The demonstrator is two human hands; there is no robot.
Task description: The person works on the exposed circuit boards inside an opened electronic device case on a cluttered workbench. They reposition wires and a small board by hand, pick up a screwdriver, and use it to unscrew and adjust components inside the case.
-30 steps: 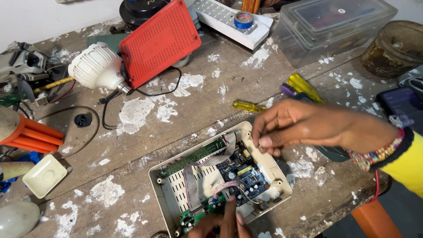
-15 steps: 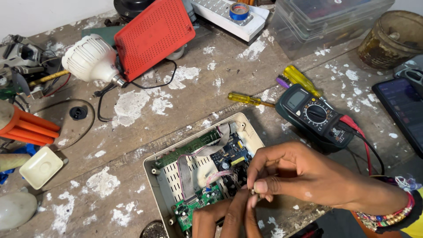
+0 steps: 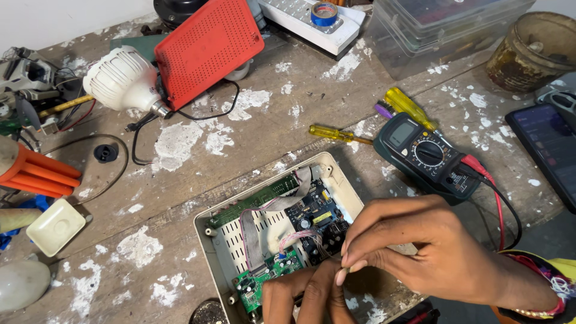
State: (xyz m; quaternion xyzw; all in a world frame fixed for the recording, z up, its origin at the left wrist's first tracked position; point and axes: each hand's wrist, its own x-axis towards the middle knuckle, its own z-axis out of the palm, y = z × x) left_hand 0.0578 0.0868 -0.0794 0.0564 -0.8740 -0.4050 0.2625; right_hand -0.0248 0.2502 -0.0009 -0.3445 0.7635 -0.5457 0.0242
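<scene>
I see my right hand (image 3: 438, 255) over the open beige plastic electronics case (image 3: 273, 231), which lies at the near edge of the paint-splashed wooden workbench (image 3: 198, 144). Its thumb and forefinger are pressed together on something too small for me to make out, just above the dark circuit board (image 3: 318, 216). My left hand (image 3: 306, 297) comes in from the near edge, fingertips bunched beside the green circuit board (image 3: 267, 276); whether they pinch anything I cannot tell. A dark green multimeter (image 3: 426, 156) sits just right of the case, a yellow-handled screwdriver (image 3: 333, 134) beyond it.
</scene>
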